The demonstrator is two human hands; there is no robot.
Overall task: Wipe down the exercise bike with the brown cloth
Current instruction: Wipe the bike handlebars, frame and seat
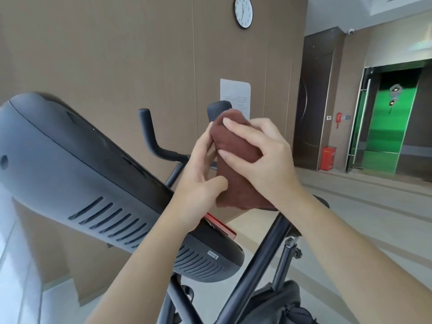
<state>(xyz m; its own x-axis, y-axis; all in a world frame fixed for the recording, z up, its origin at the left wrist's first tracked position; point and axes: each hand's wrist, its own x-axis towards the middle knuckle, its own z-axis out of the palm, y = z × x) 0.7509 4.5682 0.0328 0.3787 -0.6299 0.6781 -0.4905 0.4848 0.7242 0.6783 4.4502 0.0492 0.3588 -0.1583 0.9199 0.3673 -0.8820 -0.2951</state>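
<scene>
Beige wall panels carry a clock [243, 11]; before them, both hands grip the cloth [236, 160] wrapped round the bike's [70, 164] handlebar; right hand [264, 157] on top; left hand [198, 174] pinching beside.

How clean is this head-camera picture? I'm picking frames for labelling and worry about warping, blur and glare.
Head view: wide-angle bending bows the wall panels and tilts the clock; the cloth and both hands, left and right, are fairly sharp; the bike housing looks soft at the left edge; daylight washes out the lower left corner; the green doorway glows oversaturated.
</scene>
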